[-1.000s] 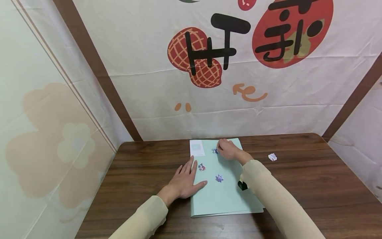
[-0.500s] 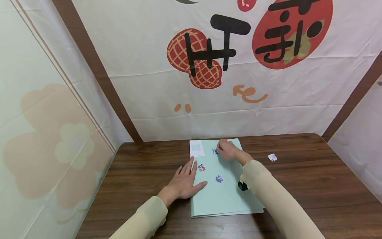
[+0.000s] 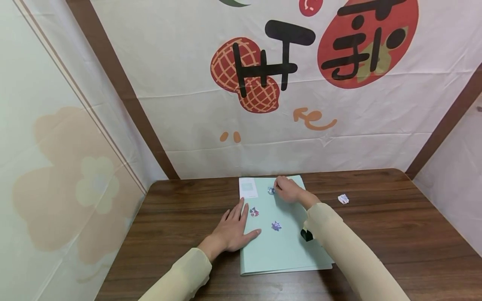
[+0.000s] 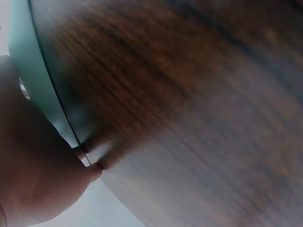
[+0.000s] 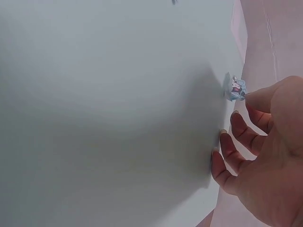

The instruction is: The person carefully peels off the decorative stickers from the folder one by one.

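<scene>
A white wall point(image 3: 180, 117) with red and black print rises at my 12 o'clock. Below it spreads a brown wooden table point(image 3: 180, 213). On the table, ahead of me, lies a pale green folder point(image 3: 286, 251).

My left hand point(image 3: 232, 230) rests at the folder's 9 o'clock, fingers straight and spread, thumb over the cover; it has hold of nothing. My right hand point(image 3: 288, 191) reaches across the cover to about 12 o'clock. Its thumb and index finger are closed together at the edge of a blue sticker point(image 5: 236, 89), in what looks like a pinch; the other fingers curve loosely.

A white label point(image 3: 248, 187) sits at the folder's 11 o'clock. A white scrap point(image 3: 343, 199) lies on the table, off the folder at 2 o'clock. A red sticker point(image 3: 254, 212) is at 10 o'clock, a purple sticker point(image 3: 276, 226) near the centre, and the blue one just short of 12.

Over the last second almost nothing shifts: both hands and the blue sticker keep their places. I judge this to be careful work on one spot, the sticker not yet released. Whether it lies fully flat, I cannot tell.
</scene>
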`<state>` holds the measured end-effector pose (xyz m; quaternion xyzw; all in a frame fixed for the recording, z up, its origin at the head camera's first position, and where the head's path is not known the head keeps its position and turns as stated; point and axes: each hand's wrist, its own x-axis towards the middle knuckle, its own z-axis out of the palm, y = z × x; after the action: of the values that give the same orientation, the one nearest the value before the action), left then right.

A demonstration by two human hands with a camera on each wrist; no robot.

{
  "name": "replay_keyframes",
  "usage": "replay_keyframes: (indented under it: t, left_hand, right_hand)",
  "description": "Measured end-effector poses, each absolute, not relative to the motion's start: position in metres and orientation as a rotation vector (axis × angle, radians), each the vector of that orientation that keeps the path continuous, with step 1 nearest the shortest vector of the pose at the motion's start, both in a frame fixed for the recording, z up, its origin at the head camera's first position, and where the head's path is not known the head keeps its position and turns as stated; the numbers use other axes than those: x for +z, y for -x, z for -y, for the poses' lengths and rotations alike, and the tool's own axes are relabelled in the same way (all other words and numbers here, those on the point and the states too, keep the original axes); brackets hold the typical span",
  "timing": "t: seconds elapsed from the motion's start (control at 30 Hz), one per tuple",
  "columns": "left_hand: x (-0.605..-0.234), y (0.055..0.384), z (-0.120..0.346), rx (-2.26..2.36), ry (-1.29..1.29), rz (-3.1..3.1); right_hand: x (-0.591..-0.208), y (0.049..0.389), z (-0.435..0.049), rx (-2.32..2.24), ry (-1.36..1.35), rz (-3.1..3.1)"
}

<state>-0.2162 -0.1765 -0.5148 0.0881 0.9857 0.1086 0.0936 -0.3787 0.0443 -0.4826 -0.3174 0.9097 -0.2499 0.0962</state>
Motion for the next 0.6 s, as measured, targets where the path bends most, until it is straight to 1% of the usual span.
replay_keyframes:
  t: [0.2,0.6]
  left_hand:
    - [-0.5075,0.2161,0.1764,0.341,-0.271,-2.923]
    - [-0.5119,0.2236,0.1781,0.321,-0.251,-2.915]
  right_hand:
    - [-0.4815,0.3799,-0.0429,-0.758,0.899,-2.686]
    - [-0.4797,0.3861,-0.0443,-0.790,0.952,-2.664]
